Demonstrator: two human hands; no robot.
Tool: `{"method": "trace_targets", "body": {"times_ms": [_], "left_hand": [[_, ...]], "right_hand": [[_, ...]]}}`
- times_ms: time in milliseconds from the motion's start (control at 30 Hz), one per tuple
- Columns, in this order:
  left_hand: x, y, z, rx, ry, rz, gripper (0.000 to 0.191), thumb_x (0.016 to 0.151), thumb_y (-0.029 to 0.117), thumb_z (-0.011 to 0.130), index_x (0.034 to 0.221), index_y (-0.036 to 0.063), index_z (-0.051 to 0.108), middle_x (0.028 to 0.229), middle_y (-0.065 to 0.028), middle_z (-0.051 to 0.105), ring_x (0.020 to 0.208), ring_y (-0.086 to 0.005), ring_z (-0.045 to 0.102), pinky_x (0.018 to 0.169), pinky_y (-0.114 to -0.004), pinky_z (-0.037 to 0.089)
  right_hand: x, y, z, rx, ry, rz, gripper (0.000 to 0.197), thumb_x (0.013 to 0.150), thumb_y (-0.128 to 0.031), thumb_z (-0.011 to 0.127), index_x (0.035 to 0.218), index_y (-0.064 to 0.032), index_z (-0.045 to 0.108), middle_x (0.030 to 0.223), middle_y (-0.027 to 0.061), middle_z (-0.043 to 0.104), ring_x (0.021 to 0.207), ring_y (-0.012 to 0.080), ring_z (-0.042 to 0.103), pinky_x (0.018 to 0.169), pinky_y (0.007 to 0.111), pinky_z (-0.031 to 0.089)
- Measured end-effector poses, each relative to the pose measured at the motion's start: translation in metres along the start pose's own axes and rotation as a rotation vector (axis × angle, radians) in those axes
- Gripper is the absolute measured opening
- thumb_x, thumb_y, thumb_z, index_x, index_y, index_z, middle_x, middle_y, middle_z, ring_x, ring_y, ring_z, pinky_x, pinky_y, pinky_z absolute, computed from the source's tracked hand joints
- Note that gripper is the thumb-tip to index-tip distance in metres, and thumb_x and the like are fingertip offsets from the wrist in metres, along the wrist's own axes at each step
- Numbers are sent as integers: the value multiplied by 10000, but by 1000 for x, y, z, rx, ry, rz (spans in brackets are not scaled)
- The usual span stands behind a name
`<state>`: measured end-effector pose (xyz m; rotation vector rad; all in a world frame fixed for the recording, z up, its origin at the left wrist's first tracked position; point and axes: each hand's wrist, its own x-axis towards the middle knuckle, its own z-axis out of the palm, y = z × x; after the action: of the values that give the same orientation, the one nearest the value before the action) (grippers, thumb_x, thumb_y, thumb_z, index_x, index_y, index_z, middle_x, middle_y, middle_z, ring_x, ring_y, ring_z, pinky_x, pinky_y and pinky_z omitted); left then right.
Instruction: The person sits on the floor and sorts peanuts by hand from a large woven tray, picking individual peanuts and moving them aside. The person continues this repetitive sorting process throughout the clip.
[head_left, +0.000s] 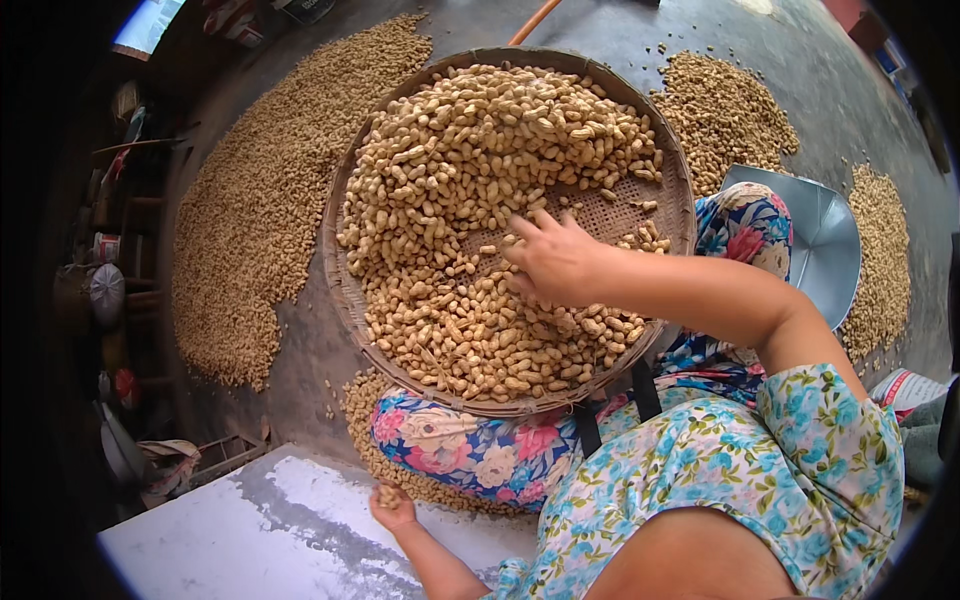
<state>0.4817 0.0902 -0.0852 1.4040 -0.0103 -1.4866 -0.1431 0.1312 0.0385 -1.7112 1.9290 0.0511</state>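
A round woven bamboo sieve (600, 214) rests across my lap, loaded with peanuts in their shells (480, 142). Most of them are heaped along its far side, with a second mass on the near side and bare weave between. Over that bare patch is my right hand (559, 259), blurred, its fingers curled down among the peanuts; whether they grip one is unclear. My left hand (391, 508) is low beside my knee, outside the sieve, palm up and curled around a few peanuts (388, 496).
Peanut piles cover the floor at left (255, 217), far right (720, 112) and right edge (877, 262). A metal scoop (829, 232) stands by my right knee. A white slab (247, 525) lies at lower left. Shelving with bags (107, 292) lines the left side.
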Motion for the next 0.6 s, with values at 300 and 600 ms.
{"method": "trace_targets", "body": {"times_ms": [300,600], "left_hand": [[2,-40,23,530,231,205,320,941,376,510,993,77,612,911,-36,629,671,-127,534,585,-233,450],[-113,-77,342,1143,-747,1132,197,883,-5,616,1076,-9,654,1109,-77,639,941,-155,607,830,-287,505]], "right_hand": [[22,-17,15,-59,-93,-13,685,965,-621,397,1491,-183,386,1609,183,129,1463,449,146,1105,722,173],[18,-4,-7,16,-34,23,661,982,-562,419,1533,-217,302,1613,178,134,1481,433,64,1132,667,215]]}}
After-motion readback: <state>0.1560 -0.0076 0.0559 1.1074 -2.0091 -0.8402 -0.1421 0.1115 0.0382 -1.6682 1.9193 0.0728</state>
